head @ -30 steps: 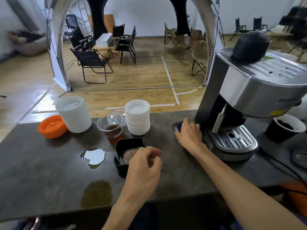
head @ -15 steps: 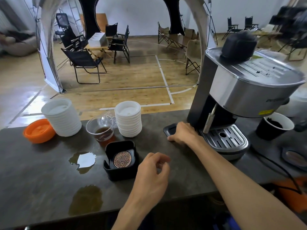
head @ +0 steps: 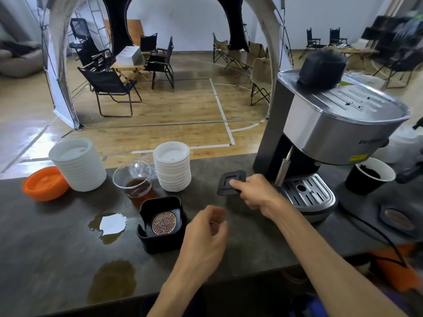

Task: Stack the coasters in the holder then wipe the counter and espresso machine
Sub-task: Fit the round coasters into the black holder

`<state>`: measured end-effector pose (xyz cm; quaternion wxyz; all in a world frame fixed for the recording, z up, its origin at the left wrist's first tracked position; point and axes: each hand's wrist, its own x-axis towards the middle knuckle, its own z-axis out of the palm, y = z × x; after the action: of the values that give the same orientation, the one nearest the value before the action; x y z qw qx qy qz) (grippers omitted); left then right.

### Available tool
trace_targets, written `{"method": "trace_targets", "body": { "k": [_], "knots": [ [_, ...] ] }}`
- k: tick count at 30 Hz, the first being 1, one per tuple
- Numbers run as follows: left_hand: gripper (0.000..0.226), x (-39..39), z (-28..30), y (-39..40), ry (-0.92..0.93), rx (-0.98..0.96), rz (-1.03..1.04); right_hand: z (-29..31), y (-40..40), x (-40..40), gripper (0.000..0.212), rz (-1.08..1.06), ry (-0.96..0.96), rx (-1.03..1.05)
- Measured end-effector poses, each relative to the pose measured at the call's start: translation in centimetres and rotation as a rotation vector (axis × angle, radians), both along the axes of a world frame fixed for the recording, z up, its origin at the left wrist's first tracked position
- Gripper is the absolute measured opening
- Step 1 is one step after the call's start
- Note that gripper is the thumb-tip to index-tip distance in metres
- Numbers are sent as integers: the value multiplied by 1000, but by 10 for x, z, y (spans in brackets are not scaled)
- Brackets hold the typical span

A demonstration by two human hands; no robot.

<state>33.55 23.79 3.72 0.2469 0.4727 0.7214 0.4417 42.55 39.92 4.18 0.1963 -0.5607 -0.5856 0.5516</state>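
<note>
A black coaster holder (head: 160, 239) stands mid-counter with a round bronze-patterned coaster (head: 164, 222) inside. My left hand (head: 207, 239) hovers just right of the holder, fingers loosely curled, holding nothing. My right hand (head: 256, 191) pinches the near edge of a black square coaster (head: 230, 179) lying beside the silver espresso machine (head: 329, 138). Another coaster (head: 399, 217) lies at the far right of the dark counter (head: 45, 248).
Two brown liquid puddles (head: 109, 224) (head: 112, 280) lie left of the holder. Behind it stand a glass cup of tea (head: 135, 181), two stacks of white lids (head: 171, 170) (head: 76, 163) and an orange bowl (head: 44, 183). A black paper cup (head: 369, 177) and a cable (head: 375, 234) sit right of the machine.
My left hand drew back from the holder to the right, leaving the round coaster inside. My right hand shifted to the square coaster's edge and now grips it. The view moved closer.
</note>
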Motion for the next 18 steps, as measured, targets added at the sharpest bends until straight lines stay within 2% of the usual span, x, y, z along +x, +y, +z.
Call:
{"method": "trace_targets", "body": {
  "k": [2,4,6,10,13,16,18],
  "knots": [
    [38,-5,-8,4,254,71,5,8,-20,14,21,-21,166,-68],
    [51,-8,-10,7,468,142,-22,16,-41,28,21,30,254,-127],
    [42,-6,-8,8,533,251,-22,22,-58,37,28,86,282,-136],
    [21,1,-8,11,514,443,50,31,-69,45,44,135,308,-52],
    [7,2,-3,14,286,428,195,31,-70,48,47,50,334,98],
    [8,-1,6,15,-212,282,259,21,-69,54,37,-79,262,300],
    [8,-3,12,13,-474,212,216,17,-69,55,29,-73,291,296]
  ]
}}
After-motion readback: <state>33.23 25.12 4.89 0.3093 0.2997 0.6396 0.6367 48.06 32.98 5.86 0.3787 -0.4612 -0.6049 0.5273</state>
